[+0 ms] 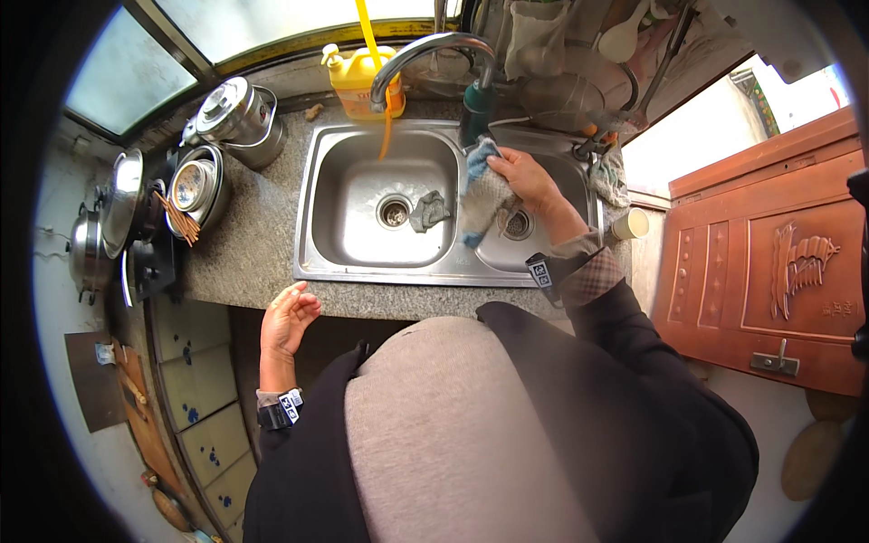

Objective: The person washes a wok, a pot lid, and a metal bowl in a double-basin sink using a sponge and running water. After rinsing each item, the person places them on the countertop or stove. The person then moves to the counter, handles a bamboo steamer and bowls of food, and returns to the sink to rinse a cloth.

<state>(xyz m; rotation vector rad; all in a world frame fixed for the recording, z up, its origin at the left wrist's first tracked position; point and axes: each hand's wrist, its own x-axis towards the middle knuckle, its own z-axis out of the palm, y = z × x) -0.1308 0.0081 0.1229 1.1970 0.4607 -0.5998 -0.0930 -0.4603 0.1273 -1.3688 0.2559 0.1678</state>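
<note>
My right hand (528, 179) grips a blue and white cloth (482, 201) draped over the divider of a steel double sink (312, 181). A small grey rag (427, 211) lies in the left basin beside the drain (394, 213). The curved tap (425, 50) arches over the left basin. My left hand (288, 319) hangs empty with fingers apart, just below the front edge of the grey stone counter (249, 258). Both wrists carry dark bands.
A yellow jug (358, 77) stands behind the sink. Steel pots and lids (237, 118), a bowl (195, 185) with chopsticks and a black stove (154, 258) crowd the counter's left end. A brown carved door (778, 262) is at right; a cup (631, 224) sits by the sink.
</note>
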